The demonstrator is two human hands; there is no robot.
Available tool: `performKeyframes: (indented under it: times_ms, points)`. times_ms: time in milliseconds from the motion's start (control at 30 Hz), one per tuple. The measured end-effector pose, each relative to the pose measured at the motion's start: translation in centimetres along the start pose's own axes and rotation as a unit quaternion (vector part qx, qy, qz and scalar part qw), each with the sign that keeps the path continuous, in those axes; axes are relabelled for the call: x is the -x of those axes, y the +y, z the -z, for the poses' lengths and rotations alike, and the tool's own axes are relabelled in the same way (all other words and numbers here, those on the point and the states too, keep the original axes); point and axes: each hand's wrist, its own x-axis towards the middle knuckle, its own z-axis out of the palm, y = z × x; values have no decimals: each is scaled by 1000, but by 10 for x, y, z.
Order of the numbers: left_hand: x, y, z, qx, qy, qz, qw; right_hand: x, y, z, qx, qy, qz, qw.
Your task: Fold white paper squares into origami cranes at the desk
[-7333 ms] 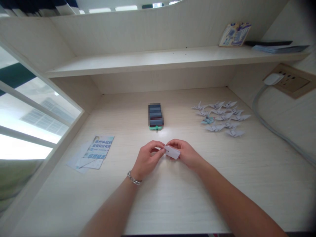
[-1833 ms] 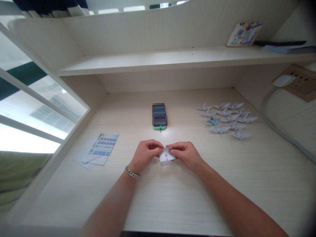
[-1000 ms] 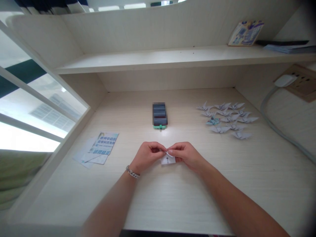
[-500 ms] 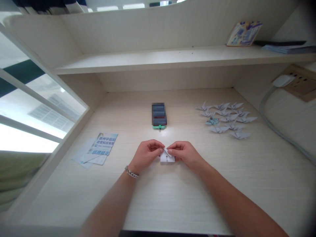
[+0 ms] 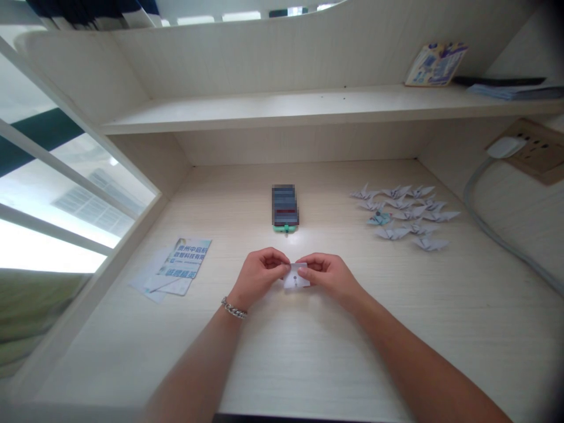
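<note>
The grip of left hand point(image 5: 263, 272) and right hand point(image 5: 326, 271) pinches white paper point(image 5: 294, 282); its upper flap, raised moments ago, looks flat.

The pale, wood-grained tabletop point(image 5: 317, 358) carries a dark phone-like device point(image 5: 285, 205) at far centre, white paper cranes point(image 5: 409, 212) and one blue crane point(image 5: 379, 219) at far right, and a printed leaflet point(image 5: 187, 255) over paler sheets point(image 5: 147, 278) at left. On the shelf point(image 5: 264, 110) above its far side, at right, are a colourful packet point(image 5: 435, 66) and flat papers point(image 5: 513, 92).
</note>
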Motion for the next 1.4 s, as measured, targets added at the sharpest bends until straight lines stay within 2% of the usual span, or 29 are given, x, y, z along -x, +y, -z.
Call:
performKeyframes:
  times_ms: [167,433,667,900,1200,1400]
  points:
    - [0,-2,-5,-10,-1,16,1000,-2,4,0,54,32,23,998]
    - [1,2,-4,38,8,19,999,1,-1,-2,-111,24,-52,992]
    - [3,1,-2,-11,5,-7,1000,3,-5,2,-132,-36,-71,988]
    - [4,-1,-6,-53,-20,-28,998,1,-3,1,-68,6,-83,994]
    - [3,-3,-7,-46,-18,-16,999,1,2,2,-44,2,-66,997]
    - [2,-3,-6,-32,-37,-8,999,0,2,3,-34,3,-60,998]
